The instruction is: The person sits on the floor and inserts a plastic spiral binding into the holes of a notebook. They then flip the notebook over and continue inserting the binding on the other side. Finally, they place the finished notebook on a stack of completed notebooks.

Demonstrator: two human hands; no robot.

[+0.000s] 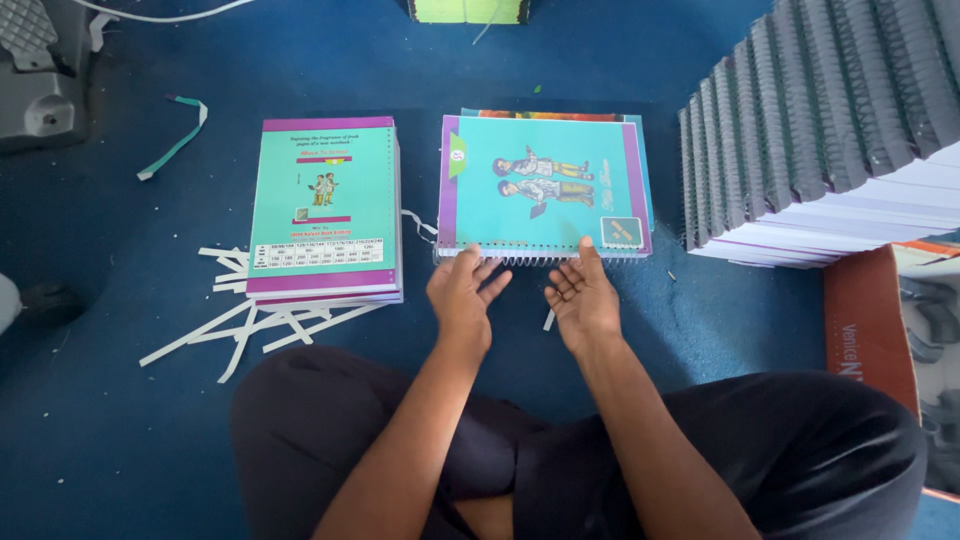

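Your crossed legs in dark trousers [800,450] fill the bottom of the view and hide the floor beneath them; both forearms run up from there. Your left hand [462,300] is open and grasps nothing, fingertips resting at the near spiral edge of the turquoise notebook [545,185]. Your right hand [582,300] is likewise released, palm turned inward, its fingertips touching the same bound edge.

That notebook lies face up on the blue carpet [120,420], directly ahead of you. You cannot count what lies under it: only slivers of further covers show along its far and right edges.

One stack of bound books [322,205] sits just left of it, back cover up; the number in it cannot be told from its edge. A narrow strip of carpet separates the two.

White paper trimmings [245,325] lie scattered at the stack's near-left corner, too tangled to count. One teal strip [180,140] lies apart, further left.

At right, a large bank of spiral-bound books [830,130] is cut off by the frame; a brown carton [870,330], also cut off, sits below it. Grey equipment [40,80] is clipped at the upper left, and a green block [468,10] at the top edge.

Open carpet lies at your left.
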